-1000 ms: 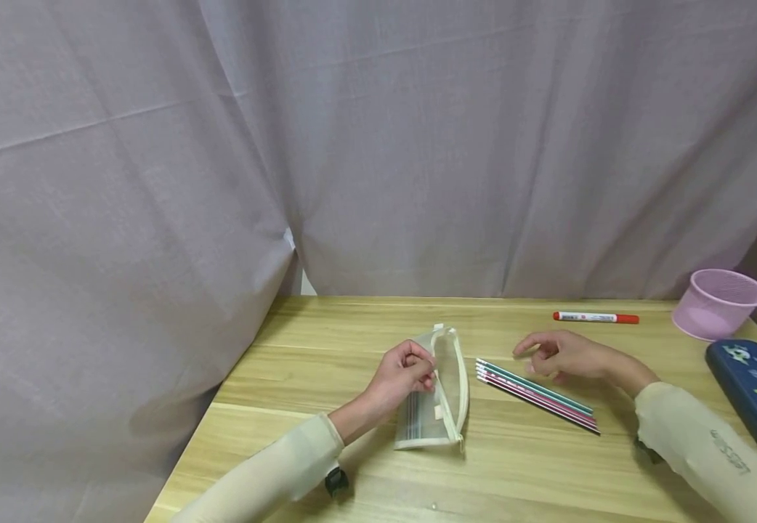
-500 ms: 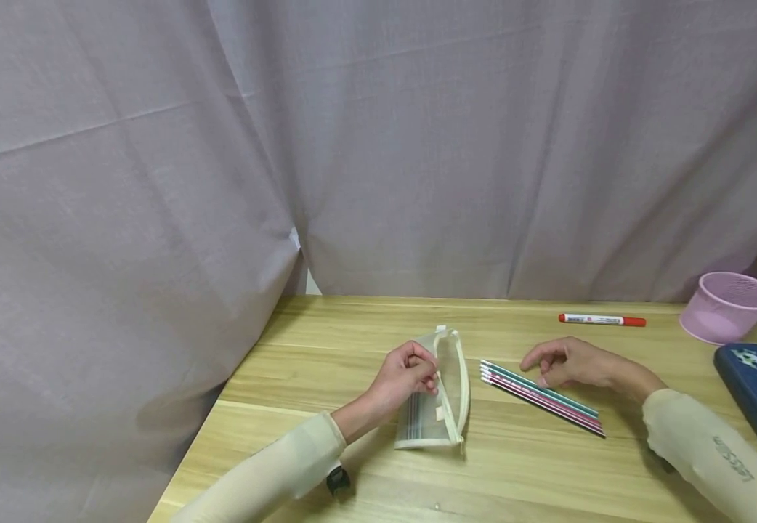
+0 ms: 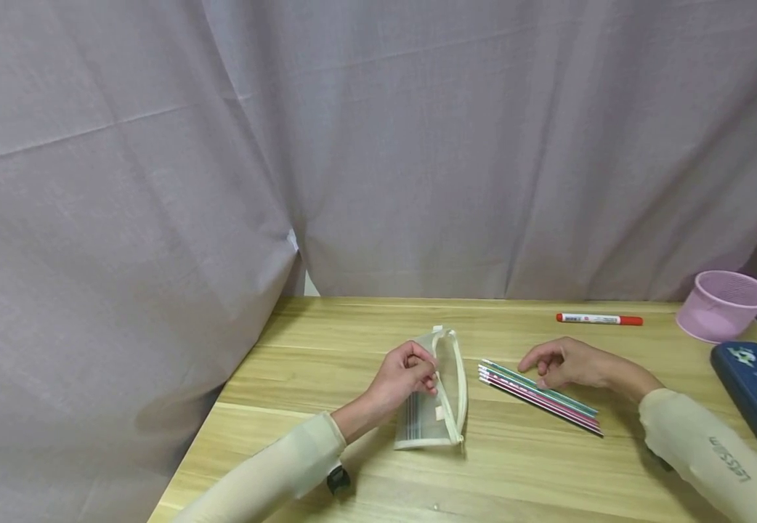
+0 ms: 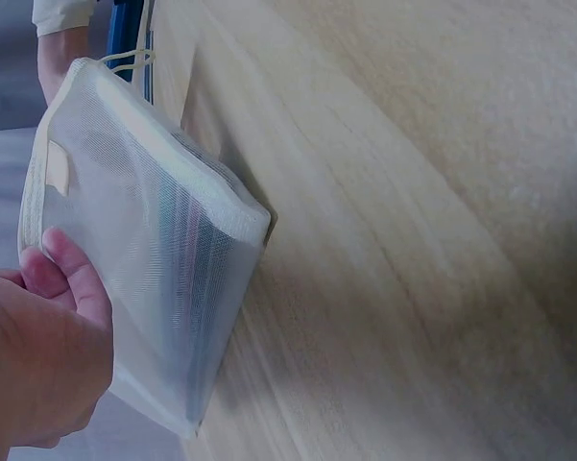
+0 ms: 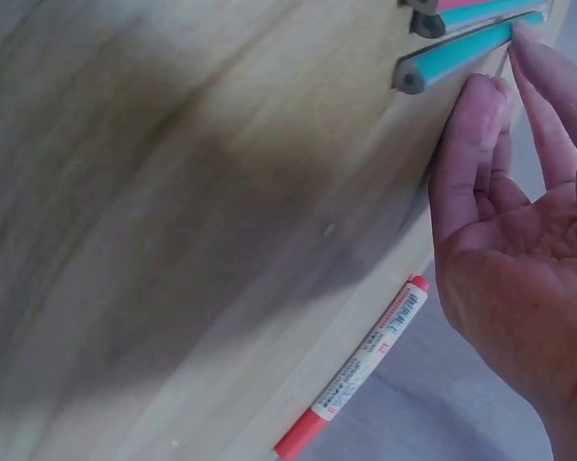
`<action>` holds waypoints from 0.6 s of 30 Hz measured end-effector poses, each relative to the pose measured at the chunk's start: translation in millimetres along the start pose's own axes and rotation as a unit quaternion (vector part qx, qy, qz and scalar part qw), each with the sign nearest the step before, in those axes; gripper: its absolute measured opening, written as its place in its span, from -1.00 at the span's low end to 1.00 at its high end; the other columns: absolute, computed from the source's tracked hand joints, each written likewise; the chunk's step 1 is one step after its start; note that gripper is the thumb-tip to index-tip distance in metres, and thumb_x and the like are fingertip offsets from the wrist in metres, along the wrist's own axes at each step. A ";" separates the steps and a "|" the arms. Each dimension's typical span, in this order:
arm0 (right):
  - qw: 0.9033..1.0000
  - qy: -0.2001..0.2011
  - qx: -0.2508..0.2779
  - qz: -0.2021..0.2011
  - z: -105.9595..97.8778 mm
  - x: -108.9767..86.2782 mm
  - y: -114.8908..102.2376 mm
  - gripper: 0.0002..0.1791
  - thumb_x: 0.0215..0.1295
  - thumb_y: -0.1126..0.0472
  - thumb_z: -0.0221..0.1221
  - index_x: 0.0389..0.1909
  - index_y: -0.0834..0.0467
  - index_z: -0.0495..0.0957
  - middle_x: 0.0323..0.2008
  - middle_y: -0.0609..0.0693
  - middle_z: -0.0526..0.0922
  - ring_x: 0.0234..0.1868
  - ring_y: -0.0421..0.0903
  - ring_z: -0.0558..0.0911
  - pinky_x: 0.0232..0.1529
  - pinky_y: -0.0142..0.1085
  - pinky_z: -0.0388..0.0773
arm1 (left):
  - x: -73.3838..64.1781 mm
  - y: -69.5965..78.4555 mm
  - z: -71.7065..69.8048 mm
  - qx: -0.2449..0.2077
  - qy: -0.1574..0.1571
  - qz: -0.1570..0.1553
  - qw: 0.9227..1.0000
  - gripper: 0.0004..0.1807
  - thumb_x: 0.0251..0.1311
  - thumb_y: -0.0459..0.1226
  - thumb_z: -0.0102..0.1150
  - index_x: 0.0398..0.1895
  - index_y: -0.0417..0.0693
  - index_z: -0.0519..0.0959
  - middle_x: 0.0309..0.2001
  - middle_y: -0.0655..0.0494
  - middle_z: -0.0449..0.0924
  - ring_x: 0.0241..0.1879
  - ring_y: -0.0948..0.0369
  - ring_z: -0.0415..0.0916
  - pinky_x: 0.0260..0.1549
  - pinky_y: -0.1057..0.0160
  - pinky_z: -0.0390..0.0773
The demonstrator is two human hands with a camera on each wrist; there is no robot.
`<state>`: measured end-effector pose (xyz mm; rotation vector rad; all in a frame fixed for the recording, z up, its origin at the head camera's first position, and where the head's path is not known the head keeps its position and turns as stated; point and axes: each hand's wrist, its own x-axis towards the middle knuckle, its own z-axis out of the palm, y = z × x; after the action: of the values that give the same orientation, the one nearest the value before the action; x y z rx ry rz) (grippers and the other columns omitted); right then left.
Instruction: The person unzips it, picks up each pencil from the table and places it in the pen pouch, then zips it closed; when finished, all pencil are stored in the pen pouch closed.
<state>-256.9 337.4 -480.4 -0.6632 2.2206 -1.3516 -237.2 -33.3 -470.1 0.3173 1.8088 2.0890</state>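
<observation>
My left hand [image 3: 406, 376] pinches the zip edge of a translucent mesh pencil pouch [image 3: 420, 418], whose mouth gapes to the right. Striped shapes show through its mesh [image 4: 178, 259] in the left wrist view. To the right of the pouch, several pencils [image 3: 535, 398] in teal, pink and black lie side by side on the table. My right hand [image 3: 581, 363] is at the far side of this row, thumb and fingers on either side of the outermost teal pencil [image 5: 461, 55]. The thumb touches it; the index fingertip's contact is hard to make out.
A red-and-white marker [image 3: 598, 319] lies near the table's back edge. Farther right stand a pink mesh pen holder [image 3: 712, 312] and a dark blue pencil case [image 3: 754, 392]. A grey curtain [image 3: 405, 181] hangs behind the wooden table [image 3: 326, 327].
My right hand has come down to the pencils, and its thumb and fingers have closed in on the outermost teal one. My left hand keeps its pinch on the pouch.
</observation>
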 end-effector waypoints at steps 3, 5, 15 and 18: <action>1.000 0.004 -0.022 0.004 3.6 1.0 -2.8 -0.54 0.22 0.49 0.32 0.17 0.40 0.60 -0.22 0.05 0.55 -0.30 -0.26 0.50 -0.36 -0.47 0.54 | -0.7 0.3 -1.1 0.002 0.001 -0.003 1.000 -0.88 0.40 -0.52 0.11 -0.22 -0.14 0.49 -0.41 0.06 0.60 -0.45 0.26 0.57 -0.38 0.36 0.77; 0.999 0.012 -0.043 0.007 5.7 0.6 -6.1 -0.51 0.16 0.52 0.28 0.16 0.36 0.60 -0.20 0.08 0.55 -0.28 -0.24 0.49 -0.35 -0.46 0.52 | -0.2 1.1 -1.1 0.002 0.003 -0.004 1.000 -0.87 0.39 -0.52 0.12 -0.22 -0.14 0.50 -0.41 0.06 0.60 -0.45 0.25 0.56 -0.39 0.36 0.77; 0.984 0.058 -0.162 0.042 16.4 -1.0 -21.0 -0.49 0.05 0.51 0.31 0.06 0.09 0.64 -0.24 0.03 0.61 -0.32 -0.21 0.51 -0.37 -0.44 0.49 | 1.1 3.6 -1.6 0.010 0.003 -0.005 1.000 -0.90 0.39 -0.52 0.13 -0.21 -0.18 0.50 -0.42 0.07 0.60 -0.46 0.26 0.56 -0.39 0.37 0.77; 0.982 0.061 -0.174 0.050 17.0 -1.1 -23.1 -0.51 0.06 0.51 0.34 0.03 0.07 0.65 -0.27 0.02 0.62 -0.35 -0.22 0.53 -0.39 -0.44 0.51 | 1.4 3.8 -1.8 0.010 0.003 -0.003 1.000 -0.90 0.40 -0.52 0.13 -0.21 -0.18 0.50 -0.42 0.08 0.60 -0.46 0.27 0.56 -0.39 0.37 0.77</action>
<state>-242.0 317.2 -466.5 -0.5897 2.5829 -0.9869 -239.7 -34.8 -466.8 0.3109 1.8338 2.0702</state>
